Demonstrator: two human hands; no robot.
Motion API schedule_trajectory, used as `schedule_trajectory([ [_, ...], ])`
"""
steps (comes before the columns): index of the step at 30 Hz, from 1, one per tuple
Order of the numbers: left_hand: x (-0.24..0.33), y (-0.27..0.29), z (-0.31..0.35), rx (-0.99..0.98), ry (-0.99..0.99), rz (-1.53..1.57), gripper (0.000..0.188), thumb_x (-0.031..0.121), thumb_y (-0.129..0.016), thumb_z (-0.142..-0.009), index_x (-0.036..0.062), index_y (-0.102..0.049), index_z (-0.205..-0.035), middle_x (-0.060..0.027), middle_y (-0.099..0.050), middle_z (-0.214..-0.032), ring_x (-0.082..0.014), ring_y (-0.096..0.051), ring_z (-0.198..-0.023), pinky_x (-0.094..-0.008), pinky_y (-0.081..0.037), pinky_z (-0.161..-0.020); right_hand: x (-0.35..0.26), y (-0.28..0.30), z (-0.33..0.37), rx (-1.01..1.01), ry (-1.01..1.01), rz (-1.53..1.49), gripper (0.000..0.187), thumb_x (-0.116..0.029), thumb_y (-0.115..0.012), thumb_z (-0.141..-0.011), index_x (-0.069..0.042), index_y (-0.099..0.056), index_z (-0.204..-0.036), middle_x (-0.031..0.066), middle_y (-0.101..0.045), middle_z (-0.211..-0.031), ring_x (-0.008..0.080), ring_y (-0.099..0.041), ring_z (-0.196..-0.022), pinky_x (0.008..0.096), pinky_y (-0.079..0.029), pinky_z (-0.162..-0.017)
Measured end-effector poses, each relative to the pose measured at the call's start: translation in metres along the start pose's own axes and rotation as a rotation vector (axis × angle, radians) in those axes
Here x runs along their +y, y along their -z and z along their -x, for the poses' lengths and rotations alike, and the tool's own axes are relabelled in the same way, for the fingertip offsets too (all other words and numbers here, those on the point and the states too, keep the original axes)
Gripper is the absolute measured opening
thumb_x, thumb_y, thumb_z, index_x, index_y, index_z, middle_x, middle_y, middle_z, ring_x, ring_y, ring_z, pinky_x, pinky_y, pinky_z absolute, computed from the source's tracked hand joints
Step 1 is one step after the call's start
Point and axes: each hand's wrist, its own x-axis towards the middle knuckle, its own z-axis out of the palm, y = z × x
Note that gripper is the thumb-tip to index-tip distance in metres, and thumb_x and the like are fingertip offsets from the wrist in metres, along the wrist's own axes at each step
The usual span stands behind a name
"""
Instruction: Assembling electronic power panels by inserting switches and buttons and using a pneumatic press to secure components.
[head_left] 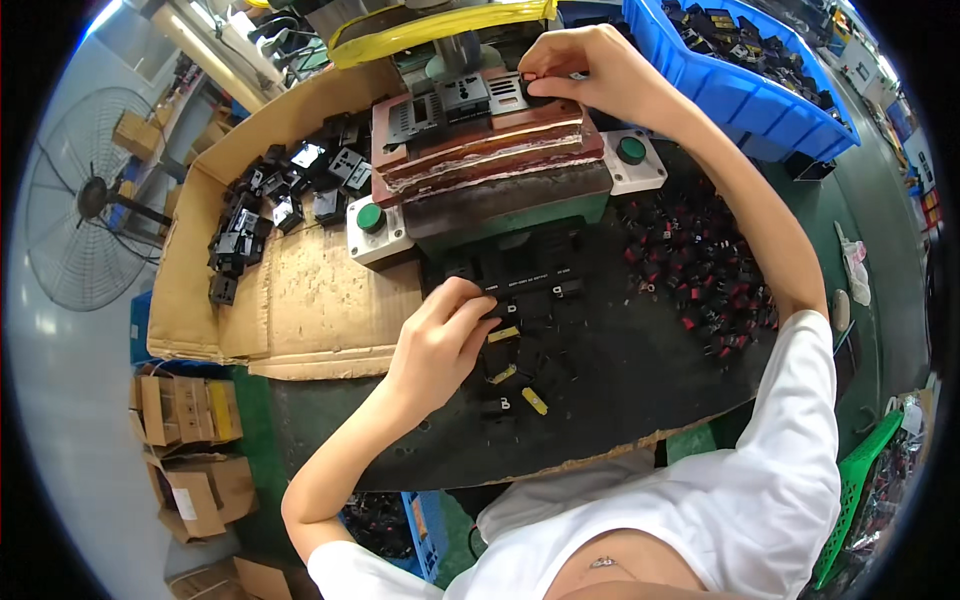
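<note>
My right hand point(590, 72) reaches to the far side, pinching a small red-and-black part point(531, 77) at the right end of a metal fixture plate point(507, 92). That plate, with slots and cutouts, lies on a stacked reddish-brown block point(490, 150) beneath the press head point(460, 55). Nearer to me, my left hand point(437, 340) is closed at the left end of a long black plastic housing point(530, 287) with white print. Whatever its fingertips pinch is dark and hard to make out against the mat. Small black parts and yellow pieces point(535, 401) lie beside that hand.
Green push buttons point(370, 217) point(631, 150) flank the block. A cardboard tray point(315, 300) at left holds black socket housings point(245, 225). Small red-and-black parts point(695, 265) are heaped at right. A blue bin point(690, 60) of black parts stands far right; a fan point(92, 198) stands far left.
</note>
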Motion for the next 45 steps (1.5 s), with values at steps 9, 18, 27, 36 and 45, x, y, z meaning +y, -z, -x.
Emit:
schedule_trajectory([
  [9, -0.007, 0.045, -0.029, 0.200, 0.315, 0.714, 0.022, -0.006, -0.052, -0.084, -0.0024, -0.054, -0.106, -0.0090, -0.057, -0.102, -0.0136, -0.058, -0.088, -0.0243, -0.051, -0.067, 0.013, 0.009, -0.010, -0.126, -0.039, -0.040, 0.021, -0.016, -0.056, -0.086, 0.003, -0.061, -0.095, 0.0090, -0.064, -0.075, 0.0133, -0.060, -0.069, 0.0289, -0.049, -0.063],
  [18, -0.063, 0.080, -0.126, 0.308, 0.423, 0.654, 0.019, 0.013, -0.068, -0.079, -0.0019, -0.063, -0.089, -0.0055, -0.061, -0.083, -0.0093, -0.057, -0.064, -0.0222, -0.051, -0.062, 0.000, 0.013, -0.007, 0.003, 0.209, 0.263, 0.014, -0.006, -0.065, -0.077, -0.001, -0.063, -0.090, 0.0119, -0.063, -0.094, 0.0241, -0.062, -0.084, 0.0302, -0.050, -0.077],
  [27, -0.085, 0.079, -0.162, 0.103, 0.481, 0.465, 0.029, 0.024, -0.075, -0.072, -0.0017, -0.065, -0.081, -0.0045, -0.060, -0.070, -0.0106, -0.058, -0.054, -0.0207, -0.047, -0.058, -0.034, 0.028, 0.061, 0.013, 0.114, 0.294, 0.014, -0.003, -0.063, -0.076, -0.002, -0.064, -0.091, 0.0109, -0.059, -0.101, 0.0266, -0.059, -0.092, 0.0323, -0.047, -0.079],
  [36, -0.082, 0.081, -0.165, 0.089, 0.538, 0.349, 0.022, 0.022, -0.073, -0.074, 0.0027, -0.063, -0.075, -0.0001, -0.055, -0.068, -0.0077, -0.051, -0.053, -0.0199, -0.042, -0.053, -0.034, 0.025, 0.101, -0.049, -0.152, 0.299, 0.022, -0.002, -0.063, -0.076, 0.001, -0.058, -0.097, 0.0108, -0.050, -0.094, 0.0264, -0.054, -0.084, 0.0356, -0.044, -0.074],
  [45, -0.075, 0.077, -0.166, 0.119, 0.428, 0.352, 0.019, 0.018, -0.071, -0.076, 0.0004, -0.065, -0.082, -0.0024, -0.059, -0.070, -0.0082, -0.052, -0.054, -0.0194, -0.042, -0.055, -0.022, 0.018, 0.100, -0.097, -0.252, 0.442, 0.029, -0.005, -0.063, -0.076, 0.004, -0.057, -0.103, 0.0150, -0.049, -0.089, 0.0319, -0.051, -0.086, 0.0381, -0.043, -0.078],
])
